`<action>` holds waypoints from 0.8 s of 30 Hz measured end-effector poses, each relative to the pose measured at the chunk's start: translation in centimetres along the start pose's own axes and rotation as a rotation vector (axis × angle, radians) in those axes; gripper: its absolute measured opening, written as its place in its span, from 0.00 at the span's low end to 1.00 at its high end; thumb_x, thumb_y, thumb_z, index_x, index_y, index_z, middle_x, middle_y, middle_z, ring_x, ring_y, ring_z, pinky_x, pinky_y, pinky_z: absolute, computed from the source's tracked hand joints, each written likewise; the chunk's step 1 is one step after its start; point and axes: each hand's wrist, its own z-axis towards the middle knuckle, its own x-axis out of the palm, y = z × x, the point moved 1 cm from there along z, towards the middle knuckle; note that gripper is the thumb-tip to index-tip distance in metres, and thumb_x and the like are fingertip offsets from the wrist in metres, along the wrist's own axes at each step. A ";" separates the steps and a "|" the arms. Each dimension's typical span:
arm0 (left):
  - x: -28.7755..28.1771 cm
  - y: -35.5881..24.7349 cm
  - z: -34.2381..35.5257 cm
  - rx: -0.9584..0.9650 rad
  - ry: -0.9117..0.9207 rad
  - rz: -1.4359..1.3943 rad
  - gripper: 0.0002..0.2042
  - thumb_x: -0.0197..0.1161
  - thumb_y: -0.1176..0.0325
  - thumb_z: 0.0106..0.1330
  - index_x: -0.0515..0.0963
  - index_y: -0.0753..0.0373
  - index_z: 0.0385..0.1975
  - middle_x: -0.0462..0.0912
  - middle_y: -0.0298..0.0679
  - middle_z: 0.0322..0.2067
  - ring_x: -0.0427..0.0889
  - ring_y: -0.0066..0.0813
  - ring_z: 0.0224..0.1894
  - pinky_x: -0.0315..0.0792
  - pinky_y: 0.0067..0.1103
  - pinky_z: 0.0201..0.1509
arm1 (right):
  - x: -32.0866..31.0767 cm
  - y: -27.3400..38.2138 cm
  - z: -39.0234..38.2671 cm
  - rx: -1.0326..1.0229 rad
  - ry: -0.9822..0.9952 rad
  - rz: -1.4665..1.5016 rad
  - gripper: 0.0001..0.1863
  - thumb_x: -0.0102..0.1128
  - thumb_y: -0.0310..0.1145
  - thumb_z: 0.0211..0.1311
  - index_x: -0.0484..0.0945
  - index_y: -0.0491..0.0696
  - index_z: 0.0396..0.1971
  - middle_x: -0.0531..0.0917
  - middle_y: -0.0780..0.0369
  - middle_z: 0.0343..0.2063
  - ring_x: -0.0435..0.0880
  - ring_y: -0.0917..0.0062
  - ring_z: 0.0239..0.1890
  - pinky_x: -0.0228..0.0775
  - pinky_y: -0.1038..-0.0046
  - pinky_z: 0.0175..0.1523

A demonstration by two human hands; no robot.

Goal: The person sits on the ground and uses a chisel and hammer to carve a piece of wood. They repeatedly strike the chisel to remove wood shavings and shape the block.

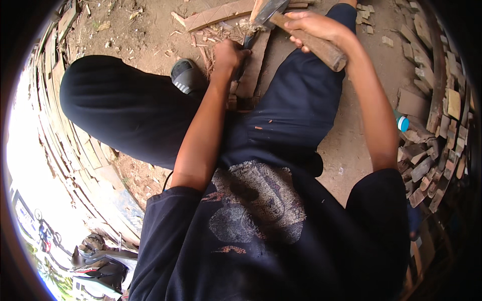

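My right hand (316, 32) grips the wooden handle (329, 55) of a tool with a dark metal head (266, 12), a hammer or hatchet. That head is over a light piece of wood (257, 6) at the top centre, where shavings cluster. Lower and to the left, my left hand (228, 57) is closed on a dark tool (246, 42), partly hidden by the fingers, whose upper end reaches up beside that head. Beneath it lies a brown plank (253, 70), between my dark-trousered legs. A longer scored board (216, 15) lies on the dirt above my left hand.
Stacked offcuts (432, 155) and long wood pieces line the right side, beside a container with a blue cap (402, 124). Weathered boards (90, 150) run along the left. Parked two-wheelers (100, 266) stand at lower left. My shoe (186, 75) rests near the scraps.
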 end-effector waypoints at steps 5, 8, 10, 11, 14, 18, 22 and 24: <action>1.0 1.3 0.9 -0.009 -0.018 -0.010 0.20 0.75 0.54 0.49 0.86 0.66 0.33 0.85 0.51 0.27 0.86 0.48 0.32 0.78 0.34 0.44 | -3.8 5.3 -1.7 -0.147 -0.057 0.126 0.17 0.45 0.34 0.74 0.68 0.46 0.59 0.75 0.65 0.30 0.75 0.80 0.28 0.72 0.78 0.27; 1.2 0.4 0.6 -0.046 -0.065 0.045 0.22 0.76 0.52 0.48 0.86 0.65 0.35 0.86 0.51 0.29 0.86 0.49 0.34 0.78 0.33 0.44 | -3.0 6.5 -0.6 -0.364 -0.416 0.225 0.26 0.45 0.33 0.72 0.60 0.46 0.67 0.75 0.65 0.27 0.74 0.79 0.24 0.71 0.76 0.24; 0.1 -0.2 0.6 -0.089 -0.006 0.026 0.23 0.77 0.52 0.47 0.86 0.66 0.34 0.86 0.52 0.30 0.86 0.48 0.35 0.78 0.34 0.44 | -0.8 6.1 1.8 -0.405 -0.546 0.217 0.30 0.45 0.33 0.70 0.54 0.47 0.71 0.75 0.64 0.26 0.74 0.79 0.22 0.71 0.75 0.24; -0.1 -0.7 0.5 -0.102 0.034 0.011 0.23 0.77 0.51 0.47 0.86 0.66 0.34 0.85 0.52 0.30 0.86 0.48 0.35 0.78 0.35 0.44 | 0.3 4.7 2.5 -0.356 -0.552 0.211 0.33 0.45 0.33 0.69 0.51 0.47 0.72 0.74 0.64 0.25 0.74 0.79 0.22 0.71 0.75 0.23; 0.4 -0.1 0.1 -0.010 -0.089 0.027 0.23 0.78 0.51 0.46 0.86 0.67 0.30 0.85 0.53 0.28 0.85 0.50 0.34 0.78 0.36 0.43 | 1.5 0.7 1.0 -0.043 -0.083 -0.049 0.33 0.51 0.37 0.72 0.51 0.49 0.72 0.73 0.67 0.25 0.73 0.86 0.22 0.71 0.80 0.23; 1.2 0.4 -0.3 -0.024 -0.210 0.052 0.22 0.79 0.52 0.45 0.84 0.68 0.26 0.84 0.55 0.25 0.84 0.52 0.32 0.78 0.37 0.41 | 1.4 -0.1 0.1 -0.009 -0.065 0.012 0.32 0.50 0.38 0.72 0.53 0.47 0.71 0.74 0.66 0.25 0.74 0.85 0.22 0.72 0.79 0.23; 0.5 0.3 0.0 -0.036 -0.164 0.025 0.23 0.79 0.52 0.45 0.84 0.70 0.26 0.84 0.56 0.26 0.85 0.53 0.32 0.78 0.37 0.41 | -0.7 2.8 -1.5 -0.040 0.003 0.112 0.23 0.45 0.33 0.73 0.62 0.47 0.66 0.75 0.64 0.28 0.75 0.79 0.24 0.72 0.76 0.24; 0.6 -0.3 -0.1 -0.061 -0.089 0.022 0.23 0.79 0.53 0.45 0.84 0.70 0.26 0.84 0.56 0.26 0.85 0.52 0.32 0.78 0.37 0.41 | -2.6 4.4 -2.2 -0.151 -0.136 0.162 0.20 0.45 0.33 0.74 0.65 0.47 0.63 0.75 0.64 0.29 0.75 0.80 0.25 0.72 0.77 0.25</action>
